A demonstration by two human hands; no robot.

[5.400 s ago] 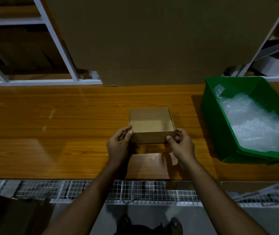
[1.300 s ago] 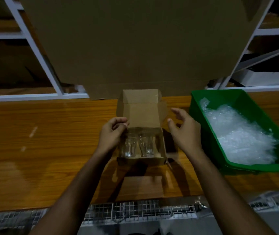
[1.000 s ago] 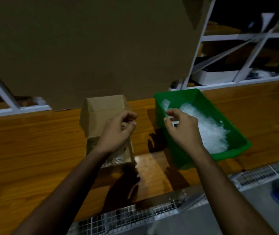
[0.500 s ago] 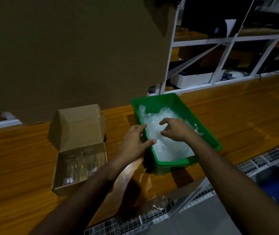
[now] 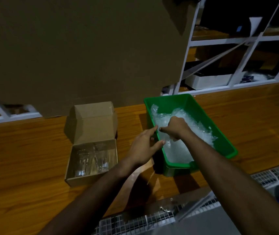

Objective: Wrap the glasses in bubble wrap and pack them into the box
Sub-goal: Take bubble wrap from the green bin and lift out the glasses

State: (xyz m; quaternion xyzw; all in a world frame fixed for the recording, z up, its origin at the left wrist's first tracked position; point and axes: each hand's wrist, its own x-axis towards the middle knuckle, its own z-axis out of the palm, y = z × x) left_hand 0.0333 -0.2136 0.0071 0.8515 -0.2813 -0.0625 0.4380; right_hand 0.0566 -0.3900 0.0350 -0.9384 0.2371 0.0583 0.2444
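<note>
The right hand (image 5: 175, 128) is curling its fingers into the wrap (image 5: 191, 128) in the bin (image 5: 223, 141); the left hand (image 5: 145, 145) is hovering, fingers relaxed and empty. Better to lift one sheet only. The glasses (image 5: 91, 160) are lying bare in the box (image 5: 91, 179).

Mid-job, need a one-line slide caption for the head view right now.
Right hand grips bubble wrap inside the green bin; left hand open at its rim; two glasses wait in the open box.

A wooden table (image 5: 25, 150) carries the open box (image 5: 91, 167) and green bin (image 5: 220, 133).
</note>
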